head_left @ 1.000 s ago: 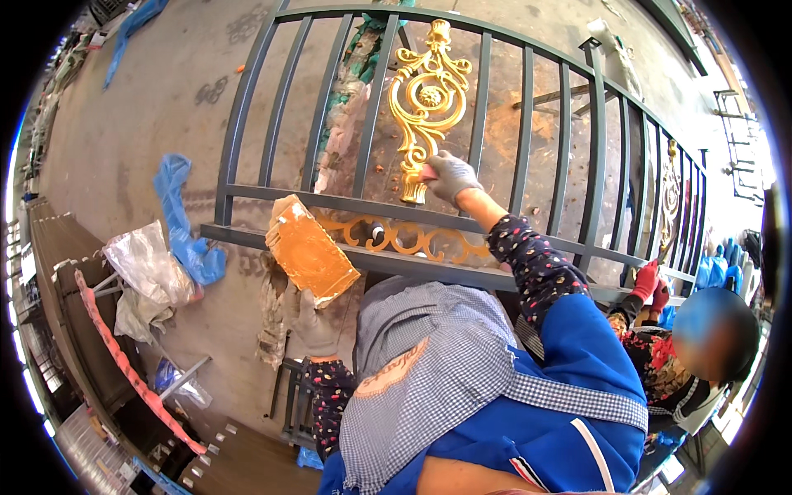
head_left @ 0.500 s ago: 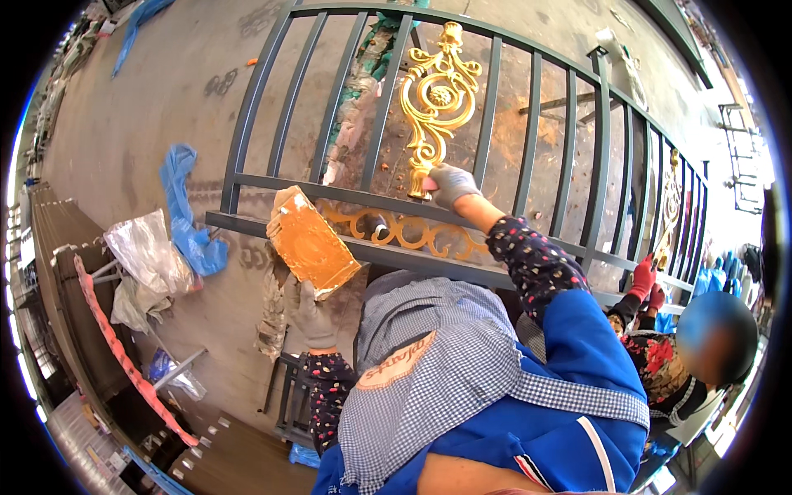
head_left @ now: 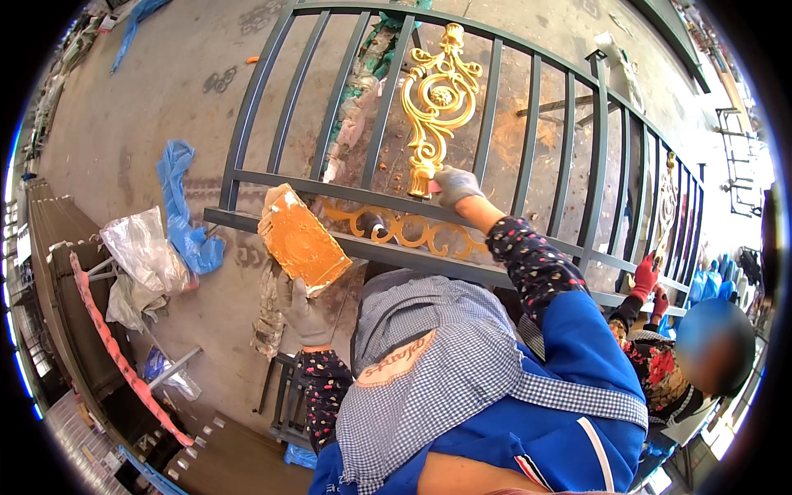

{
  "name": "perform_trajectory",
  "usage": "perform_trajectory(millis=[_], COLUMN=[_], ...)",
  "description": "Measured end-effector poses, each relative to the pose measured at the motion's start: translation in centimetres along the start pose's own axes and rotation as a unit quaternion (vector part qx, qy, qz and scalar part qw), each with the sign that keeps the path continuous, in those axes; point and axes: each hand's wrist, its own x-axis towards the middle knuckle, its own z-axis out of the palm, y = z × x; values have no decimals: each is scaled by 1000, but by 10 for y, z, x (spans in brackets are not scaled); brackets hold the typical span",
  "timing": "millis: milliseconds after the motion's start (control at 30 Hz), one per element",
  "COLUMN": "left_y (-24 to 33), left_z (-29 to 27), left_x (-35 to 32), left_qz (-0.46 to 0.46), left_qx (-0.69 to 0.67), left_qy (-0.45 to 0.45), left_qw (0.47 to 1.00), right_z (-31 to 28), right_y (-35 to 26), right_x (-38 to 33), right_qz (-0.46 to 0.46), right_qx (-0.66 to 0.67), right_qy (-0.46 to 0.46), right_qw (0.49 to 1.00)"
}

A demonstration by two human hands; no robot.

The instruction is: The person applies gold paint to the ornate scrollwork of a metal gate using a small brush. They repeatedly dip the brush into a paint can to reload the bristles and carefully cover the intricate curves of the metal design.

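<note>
My left hand [head_left: 306, 318], in a grey glove, grips the lower edge of a flat rectangular slab [head_left: 308, 246] coated with orange-gold paint. The slab is tilted beside the left end of a dark metal fence panel [head_left: 535, 124]. At the lower end of a gold scroll ornament [head_left: 440, 99], my gloved right hand [head_left: 457, 186] has its fingers closed on a small pink pad [head_left: 435, 186], only partly visible. The pad is close against the ornament's base; whether it touches cannot be made out.
Gold ring scrollwork [head_left: 429, 237] runs between the lower rails. At right, a co-worker's red-gloved hand [head_left: 644, 277] is by another gold ornament [head_left: 667, 206]. Blue plastic sheeting [head_left: 183, 210] and a clear plastic bag [head_left: 140, 247] lie left, near a red-wrapped bar [head_left: 124, 342].
The slab and my left hand have shifted slightly left and down. My right hand has moved slightly at the ornament's base, its fingers still closed on the pink pad.
</note>
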Motion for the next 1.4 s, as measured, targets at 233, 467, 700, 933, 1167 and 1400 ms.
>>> perform_trajectory(millis=[233,467,700,933,1167,1400], left_y=[-8,5,-14,-1,-23,-46], left_z=[-3,-6,-16,-6,-21,-29], left_x=[1,7,4,8,19,21], left_qz=[11,-18,53,-28,-72,105], left_qx=[-6,6,104,-54,-80,116], left_qy=[-18,-25,-67,-81,-111,-208], left_qw=[1000,1000,991,995,988,966], right_z=[-12,12,19,59,64,60], right_y=[-64,-54,6,4,2,16], right_x=[18,5,-11,-28,-20,-40], right_qz=[-23,2,60,77,98,77], right_qx=[40,-12,172,252,347,314], right_qy=[83,35,184,190,315,304], right_qw=[995,999,966,946,878,896])
